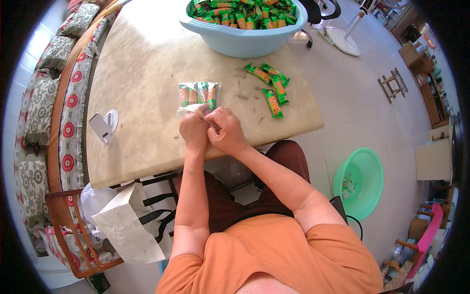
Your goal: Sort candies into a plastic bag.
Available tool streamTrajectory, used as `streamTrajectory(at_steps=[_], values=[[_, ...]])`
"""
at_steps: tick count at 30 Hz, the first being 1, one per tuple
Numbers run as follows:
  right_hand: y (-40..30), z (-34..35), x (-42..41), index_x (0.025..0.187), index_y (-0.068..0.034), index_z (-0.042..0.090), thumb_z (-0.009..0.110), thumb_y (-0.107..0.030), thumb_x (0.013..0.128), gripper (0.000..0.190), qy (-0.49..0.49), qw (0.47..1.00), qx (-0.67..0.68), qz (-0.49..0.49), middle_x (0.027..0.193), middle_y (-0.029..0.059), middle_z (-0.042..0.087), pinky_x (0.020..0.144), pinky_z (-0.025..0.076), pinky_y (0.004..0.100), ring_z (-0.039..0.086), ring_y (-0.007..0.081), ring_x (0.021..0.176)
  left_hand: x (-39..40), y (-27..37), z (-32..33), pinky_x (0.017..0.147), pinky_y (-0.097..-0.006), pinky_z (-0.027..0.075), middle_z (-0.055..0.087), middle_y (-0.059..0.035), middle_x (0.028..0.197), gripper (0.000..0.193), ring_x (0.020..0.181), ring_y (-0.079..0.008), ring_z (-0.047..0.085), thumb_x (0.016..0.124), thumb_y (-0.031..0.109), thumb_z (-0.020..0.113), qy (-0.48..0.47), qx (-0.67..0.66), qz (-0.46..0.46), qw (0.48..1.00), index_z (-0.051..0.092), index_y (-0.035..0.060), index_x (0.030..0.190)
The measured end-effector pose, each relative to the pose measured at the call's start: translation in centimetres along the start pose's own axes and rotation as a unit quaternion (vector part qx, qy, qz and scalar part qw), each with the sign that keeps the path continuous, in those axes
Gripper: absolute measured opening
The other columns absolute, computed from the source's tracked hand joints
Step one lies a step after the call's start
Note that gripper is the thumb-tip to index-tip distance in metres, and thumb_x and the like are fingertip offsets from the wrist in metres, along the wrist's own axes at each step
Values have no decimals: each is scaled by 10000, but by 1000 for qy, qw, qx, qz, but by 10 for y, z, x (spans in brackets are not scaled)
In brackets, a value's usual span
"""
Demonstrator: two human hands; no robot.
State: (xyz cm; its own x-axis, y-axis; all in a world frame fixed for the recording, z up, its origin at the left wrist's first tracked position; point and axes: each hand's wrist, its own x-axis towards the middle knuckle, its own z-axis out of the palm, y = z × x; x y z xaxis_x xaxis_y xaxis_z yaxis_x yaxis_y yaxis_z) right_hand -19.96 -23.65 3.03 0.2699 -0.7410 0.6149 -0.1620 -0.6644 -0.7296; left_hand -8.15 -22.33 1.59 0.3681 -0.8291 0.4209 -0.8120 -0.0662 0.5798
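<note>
On the table lies a clear plastic bag (199, 94) holding several green-and-orange wrapped snack bars side by side. My left hand (194, 129) grips the bag's gathered near end. Right beside it, my right hand (225, 129) is closed with its fingertips at the same end of the bag; what lies between its fingers is hidden. Several loose wrapped snack bars (273, 103) lie to the right of the hands, some overlapping. Beyond them stands a light-blue plastic basin (246, 41) heaped with the same kind of bars.
A white phone stand with a device (103, 126) stands near the table's left edge. The covered table (139, 92) ends close to my lap. A green plastic basin (373, 183) sits on the floor to the right. At lower left is a wooden chair (60, 228) beside a pale bag (126, 224).
</note>
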Motion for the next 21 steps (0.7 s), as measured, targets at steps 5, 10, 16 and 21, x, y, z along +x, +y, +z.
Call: streamTrajectory(at_steps=[5, 10, 16, 21], values=[[-1, 0, 0, 837, -34, 582, 562, -17, 682, 157, -4, 1000, -1, 10, 820, 149, 576, 734, 481, 439, 562, 354, 815, 4, 9, -3, 547, -385, 499, 662, -136, 772, 136, 676, -271, 653, 748, 208, 686, -8, 101, 19, 995, 710, 124, 852], [-3, 0, 1, 842, -33, 579, 558, -7, 682, 163, 3, 1000, 6, 15, 812, 144, 573, 719, 480, 423, 562, 350, 799, 6, 6, 1, 532, -400, 496, 650, -128, 743, 157, 640, -286, 641, 768, 266, 671, -31, 155, 1, 987, 691, 130, 843], [0, 3, 0, 836, -32, 573, 552, 2, 684, 157, 23, 1000, 9, 5, 807, 142, 569, 715, 474, 419, 560, 351, 791, 7, -4, 0, 543, -426, 494, 642, -125, 746, 156, 645, -295, 638, 809, 280, 635, -45, 193, 26, 980, 677, 131, 832], [6, 3, 0, 833, -31, 576, 556, 14, 699, 142, 22, 999, 17, 20, 804, 153, 565, 707, 466, 431, 554, 353, 791, -1, 16, -59, 620, -417, 486, 636, -145, 779, 128, 705, -331, 627, 826, 178, 622, -98, 72, 66, 990, 665, 61, 799]])
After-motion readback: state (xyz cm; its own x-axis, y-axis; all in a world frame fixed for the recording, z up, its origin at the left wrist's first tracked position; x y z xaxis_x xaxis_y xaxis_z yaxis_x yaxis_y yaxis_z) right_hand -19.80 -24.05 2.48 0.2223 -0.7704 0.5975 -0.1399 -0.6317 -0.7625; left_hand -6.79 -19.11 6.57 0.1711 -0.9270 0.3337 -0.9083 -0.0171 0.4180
